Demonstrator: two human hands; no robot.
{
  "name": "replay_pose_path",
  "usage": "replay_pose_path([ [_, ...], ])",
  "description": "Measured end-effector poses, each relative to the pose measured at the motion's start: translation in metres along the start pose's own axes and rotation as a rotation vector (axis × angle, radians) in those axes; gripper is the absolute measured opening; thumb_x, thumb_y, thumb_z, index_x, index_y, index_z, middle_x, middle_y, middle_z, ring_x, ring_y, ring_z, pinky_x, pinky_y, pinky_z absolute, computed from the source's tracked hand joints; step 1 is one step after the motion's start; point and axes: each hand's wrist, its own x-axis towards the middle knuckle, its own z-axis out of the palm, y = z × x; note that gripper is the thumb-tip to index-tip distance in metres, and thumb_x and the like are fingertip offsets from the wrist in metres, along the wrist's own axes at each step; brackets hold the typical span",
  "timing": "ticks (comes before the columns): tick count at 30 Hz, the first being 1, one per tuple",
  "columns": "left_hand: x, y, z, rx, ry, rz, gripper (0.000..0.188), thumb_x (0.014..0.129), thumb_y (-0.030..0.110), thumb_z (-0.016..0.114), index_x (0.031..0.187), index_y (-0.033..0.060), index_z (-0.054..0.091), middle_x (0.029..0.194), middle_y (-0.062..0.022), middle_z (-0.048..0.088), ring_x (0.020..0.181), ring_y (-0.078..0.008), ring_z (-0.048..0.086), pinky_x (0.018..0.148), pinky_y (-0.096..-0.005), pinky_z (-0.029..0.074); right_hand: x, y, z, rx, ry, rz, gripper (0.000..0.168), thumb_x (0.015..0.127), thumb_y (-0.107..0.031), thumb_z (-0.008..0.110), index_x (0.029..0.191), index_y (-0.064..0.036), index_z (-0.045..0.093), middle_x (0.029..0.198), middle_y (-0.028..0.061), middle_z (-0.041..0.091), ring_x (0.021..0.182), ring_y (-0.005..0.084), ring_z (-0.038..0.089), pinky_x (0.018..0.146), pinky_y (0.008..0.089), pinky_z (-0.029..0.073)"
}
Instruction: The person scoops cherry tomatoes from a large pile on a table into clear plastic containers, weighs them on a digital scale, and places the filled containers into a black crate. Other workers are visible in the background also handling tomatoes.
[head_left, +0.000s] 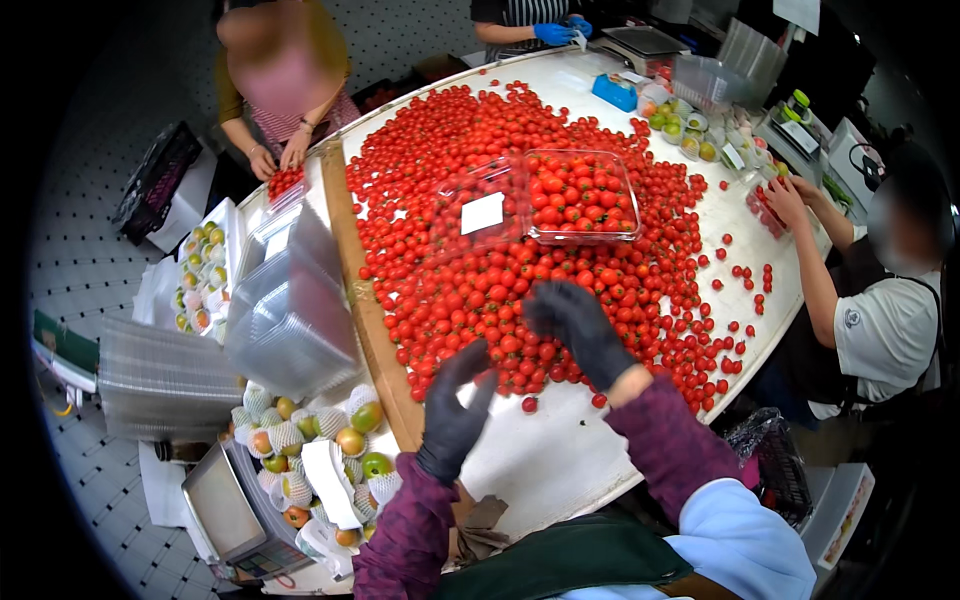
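Observation:
A large heap of loose cherry tomatoes (457, 307) covers much of the white table before me. My left hand (457, 409), in a black glove, is at the heap's near edge, thumb and fingers apart, with nothing clearly held. Also gloved in black, my right hand (574, 322) reaches over the tomatoes with its fingers curled down. The glove hides whether a tomato is in those fingers. Just beyond my hands, a clear plastic clamshell box (581, 196) full of cherry tomatoes rests on the heap. Its lid (480, 206) lies folded back to the left and bears a white label.
A wooden strip (367, 322) bounds the heap on the left. Past it are stacked clear containers (289, 300), tomatoes in foam nets (285, 435) and a scale (232, 502). Co-workers' hands (787, 199) handle tomatoes at right and far left; another person wears blue gloves (555, 34).

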Motion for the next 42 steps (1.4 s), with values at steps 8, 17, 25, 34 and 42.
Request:
replay_pose_path([
  [8,0.024,-0.039,0.014,-0.389,-0.139,-0.378,0.028,0.088,0.014,0.055,0.111,-0.0001,0.056,0.094,-0.0082,0.063,0.090,-0.0149,0.060,0.081,-0.0270,0.045,0.089,-0.016,-0.014,0.527,0.495,0.163,0.031,0.081,-0.036,0.063,0.083,-0.006,0.055,0.079,0.0081,0.060,0.071,0.0236,0.061,0.064,0.0364,0.051],
  [17,0.022,-0.085,-0.034,-0.763,0.180,-0.569,0.053,0.090,0.042,0.047,0.127,0.0061,0.040,0.117,-0.0118,0.050,0.104,-0.0247,0.053,0.086,-0.0377,0.045,0.017,-0.073,-0.063,0.251,0.259,0.208,0.013,0.081,-0.014,0.058,0.084,-0.001,0.056,0.077,0.0067,0.058,0.071,0.0180,0.060,0.070,0.0355,0.055],
  [25,0.047,-0.054,0.011,-0.905,0.168,-0.453,0.068,0.085,0.041,0.057,0.138,0.0141,0.025,0.118,-0.0143,0.049,0.093,-0.0229,0.058,0.067,-0.0307,0.048,-0.013,-0.074,-0.092,0.098,0.023,0.276,0.013,0.080,-0.011,0.058,0.073,0.000,0.058,0.068,0.0080,0.058,0.067,0.0203,0.062,0.070,0.0374,0.055],
  [34,-0.018,-0.008,-0.029,-0.215,-0.030,-0.193,0.060,0.081,0.005,0.061,0.135,0.0085,0.036,0.100,-0.0062,0.058,0.081,-0.0091,0.054,0.069,-0.0221,0.046,-0.045,-0.081,-0.054,-0.046,-0.224,0.414,0.017,0.077,-0.013,0.060,0.081,0.003,0.059,0.073,0.0077,0.059,0.065,0.0171,0.061,0.067,0.0297,0.054],
  [42,-0.178,0.019,-0.053,-0.605,-0.261,-0.687,0.065,0.085,0.006,0.054,0.140,0.0061,0.020,0.106,-0.0140,0.057,0.088,-0.0204,0.062,0.075,-0.0317,0.050,-0.091,-0.021,-0.018,-0.247,-0.398,0.507,0.018,0.074,-0.015,0.064,0.072,0.002,0.058,0.069,0.0047,0.057,0.068,0.0119,0.059,0.064,0.0255,0.049],
])
